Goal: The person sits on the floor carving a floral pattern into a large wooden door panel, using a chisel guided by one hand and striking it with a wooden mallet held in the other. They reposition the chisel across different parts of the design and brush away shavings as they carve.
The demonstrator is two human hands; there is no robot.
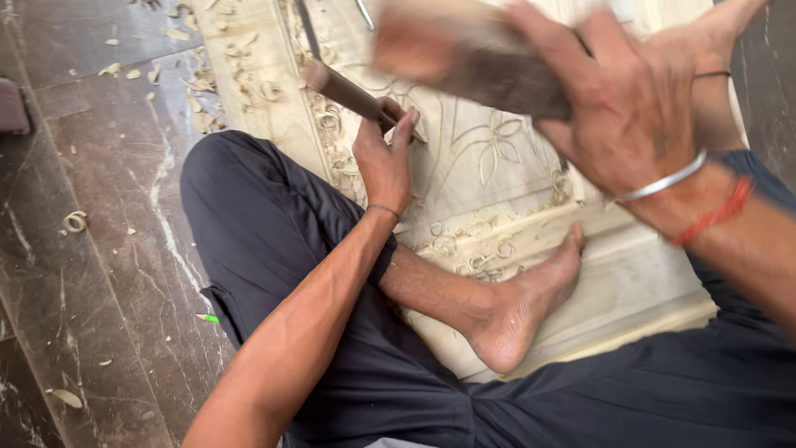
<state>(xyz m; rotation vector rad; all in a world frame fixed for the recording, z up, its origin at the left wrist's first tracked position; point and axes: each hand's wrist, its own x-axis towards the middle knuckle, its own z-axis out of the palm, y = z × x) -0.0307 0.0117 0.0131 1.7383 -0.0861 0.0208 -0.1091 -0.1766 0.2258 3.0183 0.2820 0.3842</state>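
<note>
Dark stone floor point(99, 249) with pale streaks lies on the left, and many small wood shavings point(76, 221) are scattered on it; a small green pencil point(207, 318) lies near the person's knee. A large pale wooden panel point(497, 166) lies flat on this floor, with flower and leaf lines drawn on it and carved curls along its border. The person sits on the floor in dark trousers, and one bare foot point(522, 307) rests on the lower part of the panel.

The left hand point(383, 162) holds a chisel point(348, 93) with a brown wooden handle; its fingers are closed around the lower end of the tool, which stands tilted with the tip against the panel near the carved border. The right hand point(622, 108) is raised above the panel, with fingers clamped on a wooden mallet point(473, 58), which is blurred. This wrist wears a metal bangle point(663, 181) and a red thread point(717, 214).
</note>
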